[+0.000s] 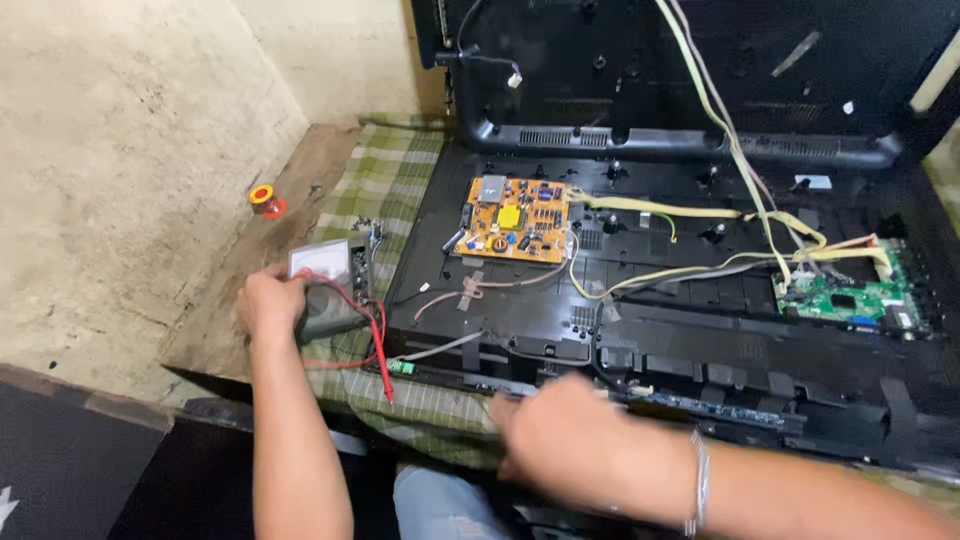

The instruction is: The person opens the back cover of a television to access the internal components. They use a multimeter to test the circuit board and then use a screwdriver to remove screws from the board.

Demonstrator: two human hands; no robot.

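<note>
My left hand [270, 303] grips the left side of a grey multimeter [325, 285] that lies on a green checked cloth [385, 180]. A red probe lead [378, 340] runs from the meter down to the cloth's front. My right hand [570, 440], blurred and with a metal bracelet on the wrist, hovers over the front edge of an opened black television back [700, 330]; whether it holds anything is not visible. An orange power board [515, 220] and a green main board [850, 297] sit on the panel, joined by yellowish cables [690, 270].
The removed black rear cover [700, 70] leans upright behind the panel. A small red and yellow spool [266, 200] lies on the brown worktop near the plaster wall. A dark surface lies at the lower left.
</note>
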